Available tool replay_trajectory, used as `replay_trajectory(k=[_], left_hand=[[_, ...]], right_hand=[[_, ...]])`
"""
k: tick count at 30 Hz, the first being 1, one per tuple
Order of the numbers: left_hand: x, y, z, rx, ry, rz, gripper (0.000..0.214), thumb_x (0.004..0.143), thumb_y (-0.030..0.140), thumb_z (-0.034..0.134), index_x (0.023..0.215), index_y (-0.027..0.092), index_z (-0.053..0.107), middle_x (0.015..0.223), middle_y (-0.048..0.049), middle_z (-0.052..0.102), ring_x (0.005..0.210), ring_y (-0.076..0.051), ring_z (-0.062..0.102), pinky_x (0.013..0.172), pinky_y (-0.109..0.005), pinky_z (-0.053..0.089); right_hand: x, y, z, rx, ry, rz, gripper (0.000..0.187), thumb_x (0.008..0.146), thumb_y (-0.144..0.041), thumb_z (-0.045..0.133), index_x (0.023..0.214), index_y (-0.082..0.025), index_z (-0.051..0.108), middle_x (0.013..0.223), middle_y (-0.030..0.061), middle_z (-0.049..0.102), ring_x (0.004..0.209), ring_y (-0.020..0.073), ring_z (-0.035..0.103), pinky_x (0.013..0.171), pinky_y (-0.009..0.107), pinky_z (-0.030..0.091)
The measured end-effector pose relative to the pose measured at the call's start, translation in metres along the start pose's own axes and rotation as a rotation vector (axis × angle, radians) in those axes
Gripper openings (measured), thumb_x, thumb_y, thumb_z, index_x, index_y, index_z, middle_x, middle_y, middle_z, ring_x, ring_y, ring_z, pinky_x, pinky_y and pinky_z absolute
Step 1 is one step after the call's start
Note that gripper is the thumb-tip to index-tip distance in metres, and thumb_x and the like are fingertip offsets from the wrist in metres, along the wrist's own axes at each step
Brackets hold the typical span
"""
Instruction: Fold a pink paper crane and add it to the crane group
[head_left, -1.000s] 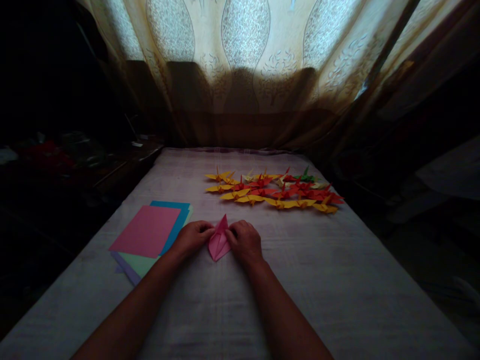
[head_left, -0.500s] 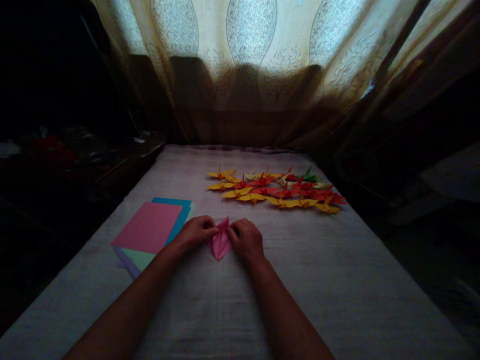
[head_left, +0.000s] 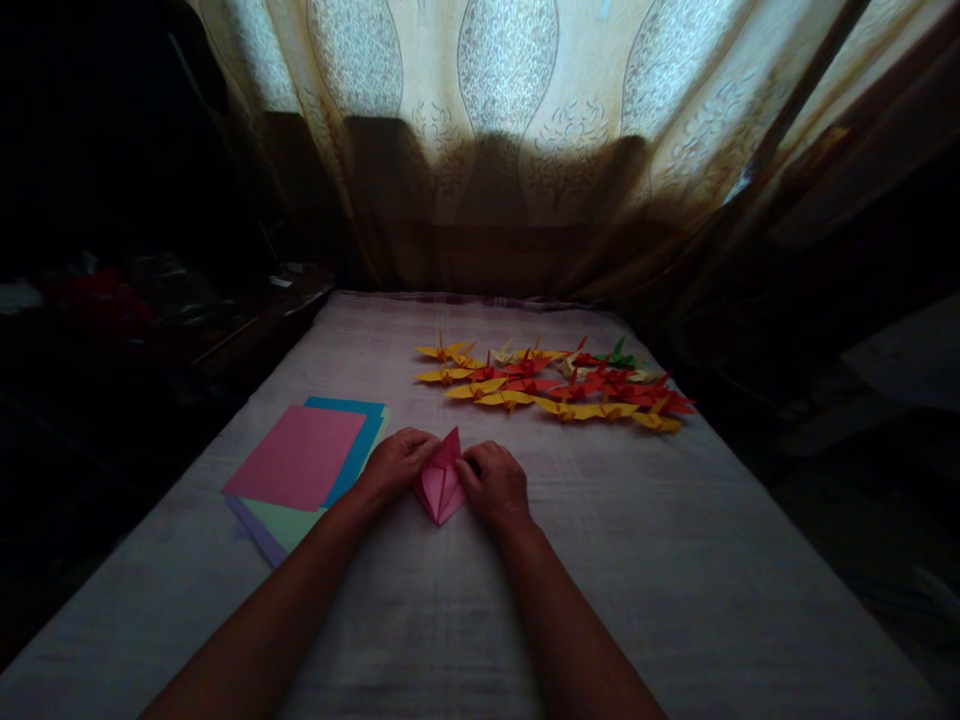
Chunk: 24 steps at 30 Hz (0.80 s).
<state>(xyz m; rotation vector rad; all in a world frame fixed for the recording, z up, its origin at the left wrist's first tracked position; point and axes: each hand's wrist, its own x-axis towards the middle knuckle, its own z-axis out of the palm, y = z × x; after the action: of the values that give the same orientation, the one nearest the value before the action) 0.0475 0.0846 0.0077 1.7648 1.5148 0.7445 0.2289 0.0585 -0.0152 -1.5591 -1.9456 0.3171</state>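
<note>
A partly folded pink origami paper (head_left: 440, 487) lies between my hands on the cloth, its darker pink tip pointing away from me. My left hand (head_left: 401, 464) grips its left edge, fingers bent together over the paper. On the other side, my right hand (head_left: 493, 482) pinches the right edge with thumb and curled fingers. Just left of my left hand is a stack of square sheets, with a pink sheet (head_left: 296, 455) on top and a blue sheet (head_left: 358, 450), a green one and a purple one showing beneath.
Several folded paper cranes (head_left: 555, 385) in yellow, red, cream and green stand in rows toward the far right. A pale checked cloth (head_left: 615, 560) covers the surface. Patterned curtains (head_left: 510, 150) hang behind it, and a dark cluttered side table (head_left: 247, 320) stands at left.
The far tip of the pink paper now stands out as a wider, darker point. My left fingers have shifted slightly along its edge; my right hand has hardly moved.
</note>
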Motion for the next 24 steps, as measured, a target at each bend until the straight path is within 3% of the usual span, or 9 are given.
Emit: replay_trajectory(k=[11,19,21,24], left_hand=[[0.001,-0.007,0.011,0.009,0.064,0.009,0.026,0.080,0.044,0.056,0.077,0.020,0.067,0.080,-0.0014,0.068,0.075,-0.018,0.063,0.067,-0.026,0.048],[-0.005,0.001,0.009,0.086,0.055,0.114,0.017,0.083,0.033,0.058,0.073,0.021,0.065,0.079,-0.0005,0.065,0.077,-0.016,0.061,0.071,-0.026,0.045],[-0.006,0.002,0.009,0.100,0.051,0.137,0.017,0.084,0.034,0.058,0.075,0.021,0.065,0.080,-0.0007,0.065,0.078,-0.017,0.061,0.071,-0.026,0.044],[-0.008,0.003,0.009,0.109,0.036,0.159,0.019,0.086,0.036,0.057,0.080,0.022,0.067,0.084,-0.0016,0.066,0.079,-0.017,0.061,0.072,-0.027,0.044]], right_hand=[[0.000,-0.002,-0.001,0.055,0.019,-0.017,0.012,0.087,-0.026,0.060,0.078,-0.022,0.067,0.081,0.0033,0.065,0.079,0.0183,0.058,0.073,0.028,0.042],[0.003,0.004,0.008,0.492,0.116,0.010,0.033,0.089,-0.033,0.050,0.117,-0.024,0.066,0.100,0.0046,0.072,0.087,0.0180,0.065,0.082,0.030,0.051],[0.005,0.003,0.009,0.601,0.122,0.026,0.033,0.087,-0.035,0.053,0.115,-0.025,0.068,0.098,0.0042,0.072,0.085,0.0178,0.066,0.078,0.030,0.052],[0.007,0.000,0.010,0.685,0.129,0.059,0.023,0.082,-0.037,0.059,0.095,-0.023,0.072,0.090,0.0037,0.073,0.080,0.0184,0.066,0.074,0.029,0.052]])
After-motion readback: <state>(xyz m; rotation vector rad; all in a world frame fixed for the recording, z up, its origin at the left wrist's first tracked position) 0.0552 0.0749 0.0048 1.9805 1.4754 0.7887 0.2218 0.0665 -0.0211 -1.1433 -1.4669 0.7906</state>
